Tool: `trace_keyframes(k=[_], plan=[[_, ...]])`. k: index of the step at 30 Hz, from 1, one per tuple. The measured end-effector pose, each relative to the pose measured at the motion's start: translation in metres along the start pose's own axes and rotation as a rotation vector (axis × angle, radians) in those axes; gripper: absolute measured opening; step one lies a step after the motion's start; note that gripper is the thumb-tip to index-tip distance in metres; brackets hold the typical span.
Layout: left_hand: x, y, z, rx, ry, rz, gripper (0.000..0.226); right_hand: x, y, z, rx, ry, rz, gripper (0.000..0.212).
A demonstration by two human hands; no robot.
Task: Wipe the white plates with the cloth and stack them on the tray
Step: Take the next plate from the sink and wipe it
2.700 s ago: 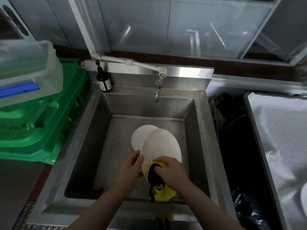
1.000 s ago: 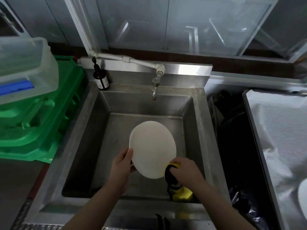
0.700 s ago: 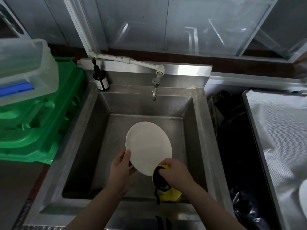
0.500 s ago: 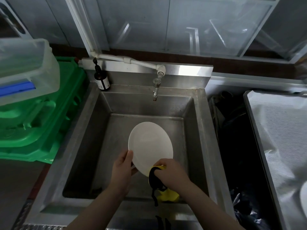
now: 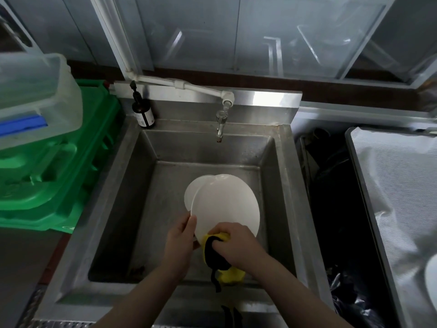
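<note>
Plates two, cloth one, hands two.

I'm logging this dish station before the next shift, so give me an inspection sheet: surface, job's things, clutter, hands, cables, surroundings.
Surface: steel sink, basin bare metal, dark specks near its front left corner.
Job's things: held plate tilted above the basin; second plate showing behind it; yellow and black cloth against the held plate's near edge; foil-lined tray on the right, a white plate edge on it.
Clutter: dark pump bottle on the sink's back ledge.
Hands: left hand grips the held plate's rim; right hand grips the cloth.
Cables: nothing seen.
Surroundings: tap, green crates, clear tub, black bag.
</note>
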State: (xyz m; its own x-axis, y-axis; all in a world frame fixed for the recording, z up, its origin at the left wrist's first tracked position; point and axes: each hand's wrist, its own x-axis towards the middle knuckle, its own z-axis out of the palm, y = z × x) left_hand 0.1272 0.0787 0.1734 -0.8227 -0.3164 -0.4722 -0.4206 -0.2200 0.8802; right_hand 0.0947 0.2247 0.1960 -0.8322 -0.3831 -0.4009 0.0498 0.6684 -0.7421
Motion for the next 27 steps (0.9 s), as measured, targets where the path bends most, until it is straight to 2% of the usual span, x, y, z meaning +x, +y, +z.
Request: trace_keyframes(k=[7, 18, 22, 25, 27], plan=[[0.002, 0.002, -0.001, 0.025, 0.008, 0.012, 0.026, -0.005, 0.023, -0.009, -0.196, -0.022, 0.042, 0.025], [0.004, 0.006, 0.003, -0.003, 0.032, -0.022, 0.022, -0.011, 0.068, -0.029, -0.247, 0.129, 0.143, 0.021], [0.007, 0.009, 0.001, -0.058, 0.054, -0.037, 0.022, -0.013, 0.086, -0.046, -0.009, 0.171, 0.239, 0.020], [0.011, 0.011, -0.001, -0.135, 0.086, -0.070, 0.024, -0.019, 0.105, -0.062, 0.222, 0.278, 0.322, 0.030], [0.012, 0.014, -0.001, -0.167, 0.089, -0.078, 0.026, -0.022, 0.119, -0.071, 0.444, 0.321, 0.390, 0.044]])
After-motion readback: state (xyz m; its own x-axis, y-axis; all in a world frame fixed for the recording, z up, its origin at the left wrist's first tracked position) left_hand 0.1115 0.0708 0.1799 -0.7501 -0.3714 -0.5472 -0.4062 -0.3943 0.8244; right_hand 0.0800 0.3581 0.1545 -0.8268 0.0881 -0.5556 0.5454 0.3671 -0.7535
